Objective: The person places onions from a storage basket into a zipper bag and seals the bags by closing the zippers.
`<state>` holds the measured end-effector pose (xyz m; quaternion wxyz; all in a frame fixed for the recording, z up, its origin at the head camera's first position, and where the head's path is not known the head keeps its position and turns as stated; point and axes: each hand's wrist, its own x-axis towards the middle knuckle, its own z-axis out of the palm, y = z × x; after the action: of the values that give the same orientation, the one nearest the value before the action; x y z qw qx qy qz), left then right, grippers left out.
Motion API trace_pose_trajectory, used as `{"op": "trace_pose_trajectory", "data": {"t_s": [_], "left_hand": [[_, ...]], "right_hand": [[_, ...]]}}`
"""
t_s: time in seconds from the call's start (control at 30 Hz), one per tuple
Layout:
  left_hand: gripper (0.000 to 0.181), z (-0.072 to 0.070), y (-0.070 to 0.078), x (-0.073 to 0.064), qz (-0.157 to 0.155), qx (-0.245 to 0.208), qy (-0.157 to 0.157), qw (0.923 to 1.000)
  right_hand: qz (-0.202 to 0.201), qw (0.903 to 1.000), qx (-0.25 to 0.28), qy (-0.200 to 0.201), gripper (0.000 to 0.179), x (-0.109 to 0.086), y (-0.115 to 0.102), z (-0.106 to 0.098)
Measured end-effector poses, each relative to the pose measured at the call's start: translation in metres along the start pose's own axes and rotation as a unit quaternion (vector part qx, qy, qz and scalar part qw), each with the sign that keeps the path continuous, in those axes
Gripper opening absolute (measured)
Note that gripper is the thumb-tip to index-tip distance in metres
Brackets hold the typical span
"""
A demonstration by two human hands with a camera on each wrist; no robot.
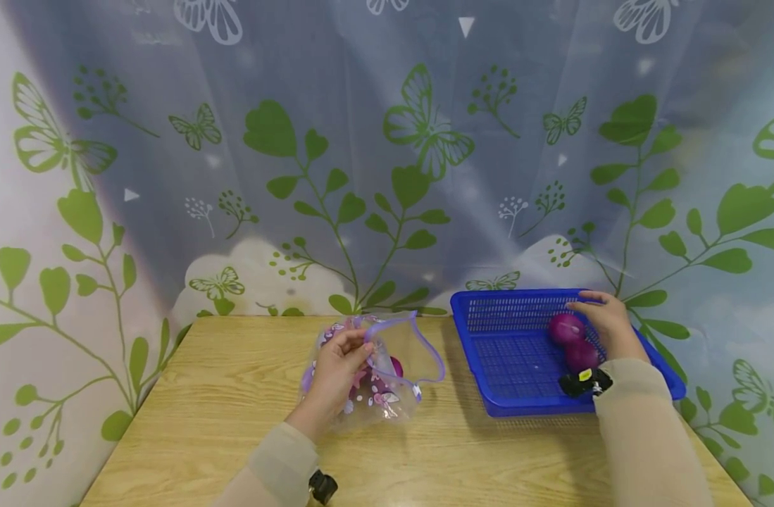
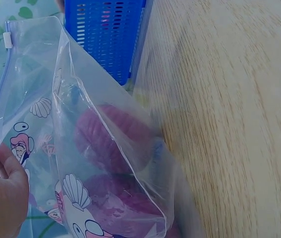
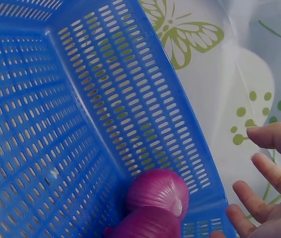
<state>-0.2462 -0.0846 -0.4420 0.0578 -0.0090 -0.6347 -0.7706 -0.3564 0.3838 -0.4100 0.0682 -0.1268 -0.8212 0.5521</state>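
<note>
My left hand [image 1: 337, 370] pinches the purple-edged mouth of a clear zip bag [image 2: 36, 99] printed with shells and cartoon figures. The bag sits on the table, its mouth held apart toward the right. Through its cloudy plastic show purple-red onions [image 2: 111, 139]; how many is unclear. At the right stands a blue plastic basket [image 1: 507, 405] with slotted walls. Two red onions [image 3: 158, 192] lie against each other at its right end. My right hand [image 1: 608, 320] hovers at the basket's back right rim, beside these onions, its fingers spread and holding nothing.
The wooden table [image 1: 215, 394] ends at a curtain [image 1: 336, 211] printed with leaves and butterflies, which hangs behind and at both sides. A black wrist camera [image 1: 586, 382] on my right arm hides part of the basket.
</note>
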Motion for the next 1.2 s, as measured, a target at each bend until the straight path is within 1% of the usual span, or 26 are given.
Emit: {"op": "trace_pose_trajectory", "data": {"t_s": [0.1,0.2,0.33,0.4,0.53,0.6,0.67,0.8,1.0,1.13,1.2], "left_hand": [[0.027,0.0,0.0,0.0,-0.001,-0.002,0.0,1.0],[0.027,-0.001,-0.001,0.0,0.002,-0.004,-0.001,1.0],[0.026,-0.001,-0.001,0.0,0.004,-0.008,-0.002,1.0],[0.026,-0.001,-0.001,0.001,0.003,-0.013,-0.003,0.9999],[0.026,-0.001,-0.001,0.0,0.003,-0.024,-0.006,0.9997],[0.026,-0.002,-0.002,0.0,0.003,-0.025,-0.005,0.9997],[0.026,-0.002,-0.002,0.001,0.001,-0.024,-0.005,0.9997],[0.025,-0.002,-0.001,0.001,0.004,-0.022,-0.004,0.9997],[0.026,-0.002,0.0,0.001,0.008,-0.017,-0.001,0.9998],[0.026,-0.002,0.0,0.0,0.006,-0.01,-0.003,0.9999],[0.027,-0.003,0.001,0.0,0.006,-0.008,-0.005,0.9999]], "right_hand": [[0.004,0.9999,0.004,-0.009,0.065,0.0,0.003,-0.002],[0.014,0.9996,0.002,-0.025,0.07,-0.002,0.004,-0.005],[0.04,0.9964,-0.015,-0.073,0.078,-0.005,0.006,-0.014],[0.054,0.9927,-0.027,-0.105,0.081,-0.006,0.007,-0.019],[0.084,0.9819,-0.04,-0.165,0.086,-0.006,0.01,-0.025],[0.097,0.9765,-0.039,-0.188,0.087,-0.006,0.012,-0.027],[0.113,0.9722,-0.033,-0.203,0.088,-0.005,0.015,-0.028],[0.134,0.9676,-0.016,-0.213,0.09,-0.005,0.021,-0.03],[0.128,0.9636,-0.032,-0.232,0.091,-0.003,0.029,-0.031],[0.139,0.9594,-0.017,-0.245,0.09,-0.003,0.035,-0.029],[0.137,0.9577,-0.018,-0.252,0.09,-0.002,0.038,-0.029]]}}
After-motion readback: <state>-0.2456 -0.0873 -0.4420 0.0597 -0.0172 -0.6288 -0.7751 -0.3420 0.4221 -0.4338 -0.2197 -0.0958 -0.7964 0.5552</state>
